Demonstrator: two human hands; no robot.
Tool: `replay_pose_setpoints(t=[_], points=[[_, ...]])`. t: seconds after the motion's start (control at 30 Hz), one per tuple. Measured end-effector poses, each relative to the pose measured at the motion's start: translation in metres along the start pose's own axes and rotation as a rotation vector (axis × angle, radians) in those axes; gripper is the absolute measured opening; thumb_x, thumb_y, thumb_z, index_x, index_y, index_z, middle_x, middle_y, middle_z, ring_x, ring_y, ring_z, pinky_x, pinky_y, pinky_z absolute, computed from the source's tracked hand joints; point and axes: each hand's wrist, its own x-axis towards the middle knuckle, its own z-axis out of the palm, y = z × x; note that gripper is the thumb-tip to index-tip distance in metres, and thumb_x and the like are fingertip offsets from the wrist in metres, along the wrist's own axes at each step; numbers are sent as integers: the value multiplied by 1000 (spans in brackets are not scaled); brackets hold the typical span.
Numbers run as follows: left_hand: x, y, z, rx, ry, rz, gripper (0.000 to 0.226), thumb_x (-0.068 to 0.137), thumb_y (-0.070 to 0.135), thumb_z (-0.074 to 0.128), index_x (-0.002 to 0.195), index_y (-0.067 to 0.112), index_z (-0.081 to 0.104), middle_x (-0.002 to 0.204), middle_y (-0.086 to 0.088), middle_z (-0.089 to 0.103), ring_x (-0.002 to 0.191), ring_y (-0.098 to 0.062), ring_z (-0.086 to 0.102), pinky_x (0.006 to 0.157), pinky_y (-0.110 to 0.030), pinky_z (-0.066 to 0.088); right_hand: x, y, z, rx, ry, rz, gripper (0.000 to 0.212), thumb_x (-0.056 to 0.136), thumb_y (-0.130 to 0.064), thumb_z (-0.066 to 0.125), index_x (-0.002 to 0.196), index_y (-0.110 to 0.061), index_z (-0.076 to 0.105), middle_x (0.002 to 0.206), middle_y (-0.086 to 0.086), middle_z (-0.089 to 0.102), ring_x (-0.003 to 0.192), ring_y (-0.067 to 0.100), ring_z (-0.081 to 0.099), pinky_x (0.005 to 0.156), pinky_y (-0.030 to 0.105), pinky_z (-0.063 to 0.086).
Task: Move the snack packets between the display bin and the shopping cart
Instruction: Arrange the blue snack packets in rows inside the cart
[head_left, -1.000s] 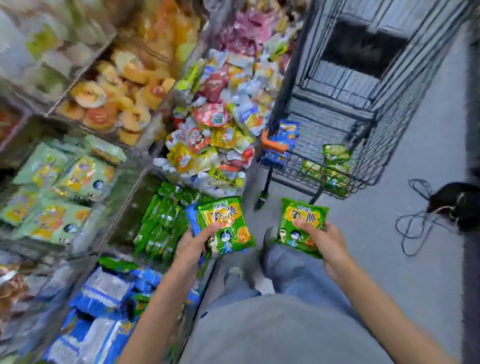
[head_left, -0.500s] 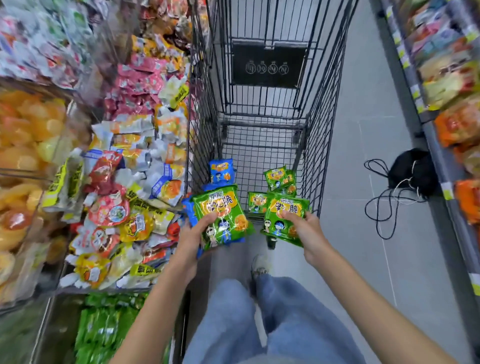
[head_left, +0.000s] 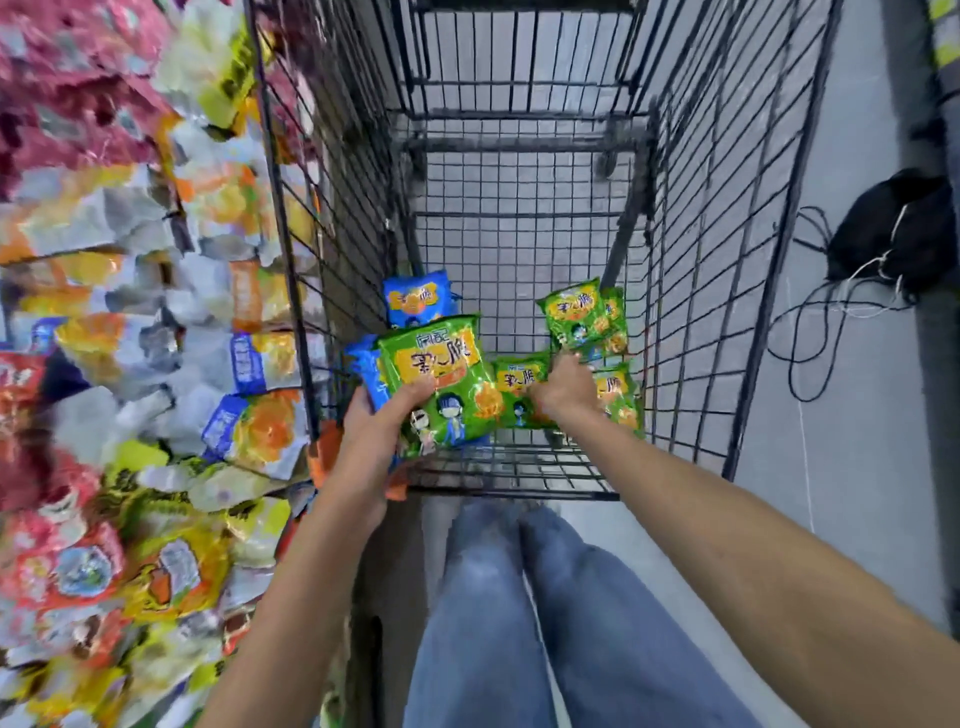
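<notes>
- Green snack packet (head_left: 441, 374) with yellow lettering sits in the left hand (head_left: 382, 434). The thumb lies across its lower front and the fingers curl behind it. It is held above the near left corner of the shopping cart (head_left: 717, 260).
- Tucked behind it in the same grip is a blue packet (head_left: 363, 371), with only its left edge showing.
- Right hand (head_left: 563, 389) is low inside the cart, fingers down among the loose green packets (head_left: 582, 312) on the wire bottom. I cannot tell whether it has hold of one.
- A second blue packet (head_left: 415, 296) lies in the cart near the left wall, beyond the held pair.
- Mixed display packets (head_left: 249, 426), blurred, are heaped just beside the cart's left wall.
- Black bag (head_left: 893, 234) with trailing cords (head_left: 810, 338) lies on the grey floor to the right.
</notes>
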Motion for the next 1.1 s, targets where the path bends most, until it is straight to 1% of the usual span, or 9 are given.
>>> replay_pose_setpoints(t=[0.1, 0.33, 0.47, 0.57, 0.67, 0.77, 0.87, 0.97, 1.1], points=[[12, 2, 0, 13, -16, -33, 32, 79, 35, 67, 107, 22, 62, 91, 5, 73, 75, -15, 68, 50, -23, 50, 4, 3, 4, -215, 82, -50, 38, 85, -31, 67, 106, -2, 55, 105, 13, 64, 99, 31, 61, 74, 35, 49], [28, 10, 4, 13, -86, -51, 57, 67, 30, 74, 119, 16, 58, 104, -4, 72, 83, -17, 71, 69, -31, 59, 2, 12, -17, -481, 185, -167, 42, 86, -23, 64, 120, -6, 46, 98, 12, 66, 93, 31, 64, 62, 32, 41], [33, 12, 11, 83, -135, -78, 77, 51, 41, 73, 121, 17, 56, 108, -4, 71, 90, -19, 70, 77, -33, 56, -17, 3, -35, 297, 35, -257, 30, 91, -42, 53, 92, -13, 60, 83, 9, 67, 74, 19, 65, 70, 34, 52], [35, 10, 20, 102, -215, -81, 75, 53, 39, 76, 121, 15, 56, 105, -3, 73, 84, -16, 72, 67, -28, 57, -41, -12, -44, 712, -276, -262, 31, 81, -58, 54, 97, -32, 60, 102, -8, 64, 89, 10, 61, 74, 28, 51], [40, 5, 30, 139, -249, -76, 82, 54, 52, 83, 123, 18, 55, 112, -5, 70, 98, -23, 69, 85, -41, 55, -46, -19, -42, 779, -330, -229, 42, 76, -45, 67, 109, -20, 61, 117, -1, 62, 111, 19, 57, 97, 37, 45], [45, 4, 37, 183, -166, -57, 92, 51, 76, 70, 124, 23, 55, 116, -4, 68, 105, -28, 65, 93, -52, 50, -35, -18, -41, 932, -389, -142, 38, 77, -26, 71, 112, -13, 61, 117, 6, 66, 111, 20, 60, 97, 34, 45], [53, 3, 35, 149, -79, -9, 79, 52, 67, 65, 117, 23, 58, 110, -2, 70, 95, -23, 69, 77, -44, 57, -18, -18, -43, 1102, -520, -46, 66, 66, -28, 71, 125, -7, 49, 120, 6, 65, 118, 20, 55, 103, 45, 42], [63, 3, 27, 60, 3, 12, 57, 67, 52, 70, 115, 22, 58, 104, 3, 71, 82, -10, 70, 63, -31, 57, 8, -25, -43, 1132, -411, 54, 84, 67, -30, 71, 139, -9, 34, 142, 10, 45, 135, 28, 36, 112, 56, 24], [71, 7, 16, -2, 61, 29, 44, 79, 41, 69, 117, 23, 56, 101, 5, 70, 73, -6, 70, 53, -26, 55, 48, -42, -29, 936, -128, 49, 66, 82, -17, 68, 139, -8, 36, 142, 9, 44, 127, 26, 44, 108, 40, 30]])
